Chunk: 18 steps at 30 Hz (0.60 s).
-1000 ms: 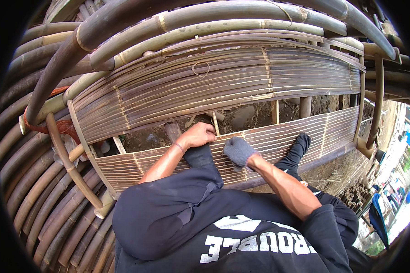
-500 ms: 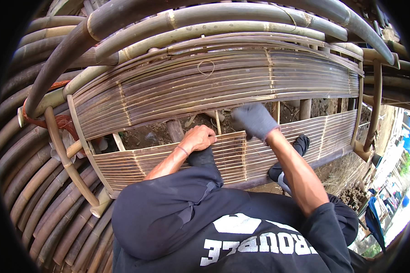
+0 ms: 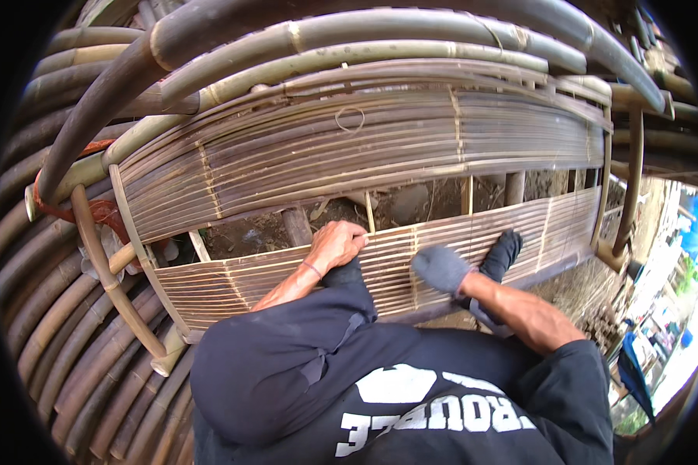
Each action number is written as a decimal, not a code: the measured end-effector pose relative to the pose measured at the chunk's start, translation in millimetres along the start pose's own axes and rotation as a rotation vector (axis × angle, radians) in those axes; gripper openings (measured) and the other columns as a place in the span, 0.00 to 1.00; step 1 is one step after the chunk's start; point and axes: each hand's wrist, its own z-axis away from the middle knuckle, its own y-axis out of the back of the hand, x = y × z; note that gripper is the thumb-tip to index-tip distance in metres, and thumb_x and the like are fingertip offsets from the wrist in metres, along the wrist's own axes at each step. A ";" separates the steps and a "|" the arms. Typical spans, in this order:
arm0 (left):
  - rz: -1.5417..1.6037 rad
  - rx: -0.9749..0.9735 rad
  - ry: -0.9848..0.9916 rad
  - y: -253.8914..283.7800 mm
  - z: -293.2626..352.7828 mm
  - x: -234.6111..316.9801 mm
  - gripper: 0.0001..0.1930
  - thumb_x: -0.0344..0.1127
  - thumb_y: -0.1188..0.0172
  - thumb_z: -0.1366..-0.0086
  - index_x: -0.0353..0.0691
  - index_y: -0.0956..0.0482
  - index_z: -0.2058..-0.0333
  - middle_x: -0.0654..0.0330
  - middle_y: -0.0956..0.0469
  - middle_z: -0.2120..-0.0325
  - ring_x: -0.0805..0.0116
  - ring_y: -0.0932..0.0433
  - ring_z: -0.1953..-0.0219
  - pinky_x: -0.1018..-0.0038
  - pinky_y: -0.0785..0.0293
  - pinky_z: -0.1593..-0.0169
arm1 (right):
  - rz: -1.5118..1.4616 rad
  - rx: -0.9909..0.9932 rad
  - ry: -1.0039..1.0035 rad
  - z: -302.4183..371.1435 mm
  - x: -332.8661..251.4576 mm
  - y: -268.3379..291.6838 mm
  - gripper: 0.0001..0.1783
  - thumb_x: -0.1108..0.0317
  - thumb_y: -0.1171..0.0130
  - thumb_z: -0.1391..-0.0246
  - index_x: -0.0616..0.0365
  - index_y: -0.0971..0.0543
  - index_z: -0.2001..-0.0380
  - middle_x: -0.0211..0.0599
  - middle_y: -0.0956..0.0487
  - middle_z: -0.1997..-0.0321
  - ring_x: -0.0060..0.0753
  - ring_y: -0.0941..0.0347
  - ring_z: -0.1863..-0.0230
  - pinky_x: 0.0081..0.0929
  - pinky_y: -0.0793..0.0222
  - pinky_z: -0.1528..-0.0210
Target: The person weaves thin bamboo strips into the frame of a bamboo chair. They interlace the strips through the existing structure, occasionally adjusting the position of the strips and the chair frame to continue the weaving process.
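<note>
Before me lies a bamboo frame with two panels of thin slats. On the upper edge of the near slat panel (image 3: pixel 481 236), my left hand (image 3: pixel 338 243) is closed, its fingers curled over the edge slat beside a cross-strip. My right hand (image 3: pixel 440 269), in a grey glove, is closed over the middle of the same panel, near a pale lashing (image 3: pixel 413 283); what it holds, if anything, is hidden. The far slat panel (image 3: pixel 326 139) runs parallel beyond a gap that shows soil and short crosspieces.
Thick curved bamboo poles (image 3: pixel 349 40) arch across the far side, and stacked poles (image 3: pixel 108 341) fill the left. A loose thin loop (image 3: pixel 350 118) lies on the far panel. My dark-covered foot (image 3: pixel 506 249) rests on the near panel. Blue sheeting (image 3: pixel 694 225) shows at the far right.
My gloved right hand has come down toward me from over the gap to the middle of the near panel. My left hand has stayed at the panel's edge.
</note>
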 end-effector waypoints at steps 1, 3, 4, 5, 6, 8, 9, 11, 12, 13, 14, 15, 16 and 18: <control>0.014 0.020 -0.011 0.3 -3.8 0.7 0.13 0.46 0.39 0.38 0.50 0.13 0.59 0.51 0.15 0.65 0.46 0.18 0.58 0.55 0.23 0.52 | 0.003 0.014 -0.032 3.4 -11.6 0.7 0.23 0.57 0.57 0.39 0.64 0.19 0.70 0.61 0.19 0.66 0.61 0.21 0.61 0.53 0.26 0.53; 0.039 -0.018 -0.056 5.3 -9.6 -0.1 0.16 0.46 0.38 0.38 0.44 0.14 0.57 0.49 0.16 0.62 0.47 0.18 0.56 0.56 0.24 0.51 | 0.074 0.005 0.023 -5.3 -14.4 3.0 0.24 0.53 0.56 0.39 0.62 0.18 0.67 0.60 0.19 0.65 0.63 0.21 0.61 0.52 0.27 0.51; 0.029 -0.008 -0.102 2.6 -12.3 -5.1 0.17 0.46 0.38 0.38 0.42 0.15 0.56 0.48 0.16 0.61 0.47 0.19 0.55 0.56 0.24 0.50 | 0.076 0.009 -0.015 -1.5 -12.4 7.1 0.25 0.53 0.56 0.39 0.62 0.18 0.66 0.60 0.18 0.65 0.63 0.21 0.60 0.51 0.26 0.51; 0.026 -0.004 -0.139 -2.7 -11.8 -12.2 0.18 0.47 0.38 0.38 0.40 0.16 0.56 0.48 0.17 0.60 0.48 0.19 0.54 0.57 0.24 0.50 | 0.074 0.002 -0.053 4.0 -11.5 9.1 0.25 0.52 0.56 0.39 0.62 0.18 0.66 0.60 0.18 0.65 0.63 0.21 0.60 0.51 0.26 0.51; 0.071 -0.033 -0.187 3.0 -13.8 -12.1 0.21 0.47 0.39 0.37 0.36 0.18 0.54 0.49 0.19 0.57 0.48 0.20 0.53 0.57 0.24 0.49 | 0.123 0.040 -0.064 8.0 -3.4 18.1 0.24 0.53 0.55 0.38 0.62 0.18 0.66 0.59 0.18 0.65 0.62 0.21 0.60 0.51 0.26 0.51; -0.044 -0.006 -0.270 23.6 -12.2 -10.1 0.20 0.45 0.40 0.35 0.36 0.20 0.52 0.48 0.19 0.59 0.51 0.20 0.53 0.60 0.24 0.48 | 0.161 0.075 0.024 4.6 18.6 39.1 0.21 0.55 0.51 0.41 0.63 0.18 0.67 0.60 0.18 0.66 0.62 0.21 0.60 0.51 0.26 0.52; -0.071 -0.031 -0.278 41.1 -13.1 -2.8 0.20 0.45 0.39 0.35 0.36 0.20 0.52 0.48 0.19 0.58 0.51 0.20 0.53 0.60 0.25 0.47 | 0.165 0.058 0.072 3.6 17.8 54.7 0.21 0.55 0.50 0.42 0.64 0.19 0.67 0.60 0.19 0.65 0.62 0.21 0.60 0.51 0.25 0.52; -0.096 -0.102 -0.312 83.5 -6.4 14.3 0.20 0.45 0.40 0.34 0.35 0.20 0.52 0.47 0.19 0.56 0.51 0.20 0.51 0.61 0.25 0.47 | 0.285 -0.016 0.077 -7.2 4.6 75.8 0.20 0.55 0.49 0.43 0.63 0.18 0.67 0.59 0.18 0.65 0.63 0.21 0.59 0.51 0.25 0.53; -0.108 -0.134 -0.326 105.3 -6.4 24.0 0.19 0.44 0.41 0.34 0.35 0.20 0.52 0.47 0.19 0.56 0.51 0.20 0.51 0.61 0.25 0.47 | 0.347 -0.049 0.076 -7.2 -1.1 82.1 0.20 0.55 0.48 0.44 0.62 0.18 0.67 0.59 0.18 0.64 0.63 0.22 0.59 0.51 0.25 0.53; -0.124 -0.162 -0.323 127.1 1.8 31.4 0.19 0.44 0.41 0.33 0.35 0.20 0.52 0.47 0.19 0.55 0.51 0.20 0.51 0.61 0.25 0.47 | 0.322 -0.008 0.097 -7.7 -4.6 79.1 0.20 0.55 0.48 0.44 0.62 0.18 0.67 0.59 0.18 0.64 0.63 0.22 0.59 0.51 0.25 0.53; -0.158 -0.106 -0.345 146.0 8.0 45.4 0.18 0.43 0.42 0.33 0.35 0.20 0.53 0.47 0.19 0.55 0.50 0.20 0.51 0.61 0.24 0.47 | 0.306 0.054 0.114 -9.3 -0.9 79.9 0.20 0.55 0.47 0.44 0.62 0.18 0.67 0.58 0.18 0.64 0.64 0.22 0.59 0.50 0.25 0.53; -0.197 -0.044 -0.341 164.2 18.6 52.8 0.17 0.42 0.42 0.32 0.35 0.20 0.53 0.47 0.19 0.55 0.50 0.20 0.51 0.60 0.24 0.47 | 0.285 0.106 0.157 -15.3 -4.4 80.0 0.20 0.55 0.47 0.44 0.62 0.18 0.67 0.58 0.18 0.64 0.64 0.22 0.59 0.50 0.25 0.54; -0.213 0.013 -0.361 182.4 22.0 58.3 0.16 0.41 0.42 0.32 0.35 0.20 0.53 0.48 0.18 0.56 0.51 0.19 0.53 0.61 0.24 0.48 | 0.115 0.102 0.128 -13.5 -1.5 85.8 0.20 0.55 0.47 0.45 0.63 0.19 0.66 0.59 0.19 0.65 0.66 0.23 0.59 0.50 0.26 0.53; -0.189 0.170 -0.300 211.4 37.5 57.3 0.16 0.41 0.42 0.32 0.35 0.19 0.53 0.49 0.17 0.58 0.53 0.18 0.54 0.63 0.23 0.49 | -0.391 0.032 -0.112 -17.2 17.1 81.9 0.17 0.58 0.42 0.40 0.65 0.19 0.67 0.45 0.18 0.73 0.32 0.20 0.74 0.32 0.23 0.67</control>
